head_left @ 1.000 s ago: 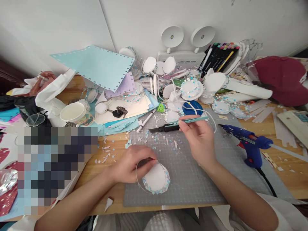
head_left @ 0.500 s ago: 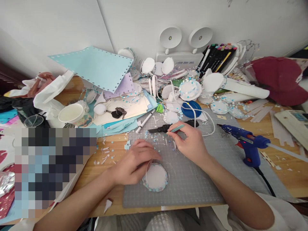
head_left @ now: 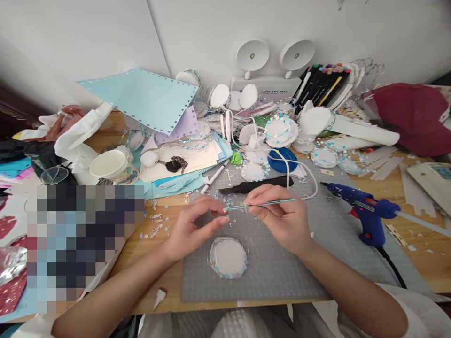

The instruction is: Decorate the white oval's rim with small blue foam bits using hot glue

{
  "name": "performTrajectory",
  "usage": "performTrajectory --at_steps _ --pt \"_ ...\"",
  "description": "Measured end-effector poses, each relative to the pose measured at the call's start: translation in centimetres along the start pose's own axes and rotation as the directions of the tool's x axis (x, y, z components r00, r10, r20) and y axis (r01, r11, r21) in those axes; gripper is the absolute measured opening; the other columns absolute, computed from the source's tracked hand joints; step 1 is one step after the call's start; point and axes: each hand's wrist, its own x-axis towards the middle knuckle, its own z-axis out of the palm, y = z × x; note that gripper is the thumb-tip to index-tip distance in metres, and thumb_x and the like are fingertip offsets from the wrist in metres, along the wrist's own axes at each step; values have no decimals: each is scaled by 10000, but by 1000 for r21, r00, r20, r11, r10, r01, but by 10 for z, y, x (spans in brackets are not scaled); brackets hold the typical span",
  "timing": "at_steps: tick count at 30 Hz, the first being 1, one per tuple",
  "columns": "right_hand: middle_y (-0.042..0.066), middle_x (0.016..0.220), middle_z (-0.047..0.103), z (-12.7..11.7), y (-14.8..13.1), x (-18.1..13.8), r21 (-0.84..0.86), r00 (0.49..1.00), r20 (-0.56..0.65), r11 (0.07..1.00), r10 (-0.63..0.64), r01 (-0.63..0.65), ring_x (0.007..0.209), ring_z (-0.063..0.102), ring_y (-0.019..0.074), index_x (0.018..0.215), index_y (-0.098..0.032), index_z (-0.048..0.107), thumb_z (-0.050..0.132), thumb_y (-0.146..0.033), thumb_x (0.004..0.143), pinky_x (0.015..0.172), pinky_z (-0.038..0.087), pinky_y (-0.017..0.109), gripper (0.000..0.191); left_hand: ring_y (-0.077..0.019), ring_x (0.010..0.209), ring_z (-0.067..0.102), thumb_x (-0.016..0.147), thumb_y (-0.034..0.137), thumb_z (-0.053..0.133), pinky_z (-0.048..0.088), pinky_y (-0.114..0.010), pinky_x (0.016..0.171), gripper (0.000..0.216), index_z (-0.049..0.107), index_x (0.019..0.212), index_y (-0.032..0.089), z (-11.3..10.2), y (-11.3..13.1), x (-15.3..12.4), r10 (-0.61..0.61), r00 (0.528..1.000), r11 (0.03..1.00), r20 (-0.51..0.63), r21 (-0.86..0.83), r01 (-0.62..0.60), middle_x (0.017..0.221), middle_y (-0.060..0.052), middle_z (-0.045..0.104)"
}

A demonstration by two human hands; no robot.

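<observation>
My right hand point(head_left: 282, 218) pinches slim teal tweezers point(head_left: 262, 204), held level with the tips pointing left. My left hand point(head_left: 197, 223) meets those tips with thumb and forefinger pinched together; whatever lies between them is too small to make out. Just below both hands a white paper disc point(head_left: 228, 257) edged with small blue and white flakes lies flat on the grey cutting mat point(head_left: 282, 272). Neither hand touches the disc.
A black utility knife point(head_left: 253, 184) lies on the mat beyond my hands. A blue glue gun point(head_left: 362, 211) stands at the right. A paper cup point(head_left: 107, 164), coloured paper sheets point(head_left: 141, 96), many decorated discs point(head_left: 280, 131), markers point(head_left: 322, 82) and a maroon cap point(head_left: 412, 115) crowd the back.
My left hand let go of the disc, which now lies flat, and rose to the tweezer tips. My right hand brought the tweezers down and levelled them above the mat.
</observation>
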Motion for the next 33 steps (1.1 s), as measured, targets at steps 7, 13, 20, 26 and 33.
performTrajectory --at_steps 7,13,20,26,33 --pt "37 804 661 2 1 -1 20 999 30 999 -46 45 776 646 157 799 -223 649 656 -101 769 642 540 293 125 -156 764 582 847 184 608 467 -290 724 41 635 848 153 0 -1 -2 5 1000 1000 -26 -20 -5 795 -55 638" --pt "40 811 657 1 1 -3 25 999 33 999 -26 26 763 643 160 794 -221 629 661 -164 783 641 539 302 66 -161 756 588 857 190 593 480 -299 708 67 642 838 150 0 0 -1 30 999 999 -29 -20 -31 787 -65 647" --pt "32 838 616 -1 5 -2 38 995 -57 996 87 -85 774 609 160 840 -241 613 647 -241 808 652 522 305 46 -157 775 603 835 103 598 484 -293 723 91 668 861 156 -1 1 -1 64 998 997 -28 -52 -65 805 -60 664" --pt "21 830 607 1 5 -2 67 994 -11 992 105 -104 763 593 136 874 -227 616 640 -214 819 644 513 271 61 -155 767 598 836 106 596 482 -292 711 91 667 867 155 0 0 -1 63 998 997 -27 -36 -64 807 -61 657" --pt "20 891 603 1 8 -1 174 992 17 977 122 -123 798 605 133 898 -224 614 615 -196 835 702 532 297 70 -151 749 594 834 110 600 479 -281 701 77 664 851 150 0 0 0 54 998 998 -24 -30 -55 792 -59 654"
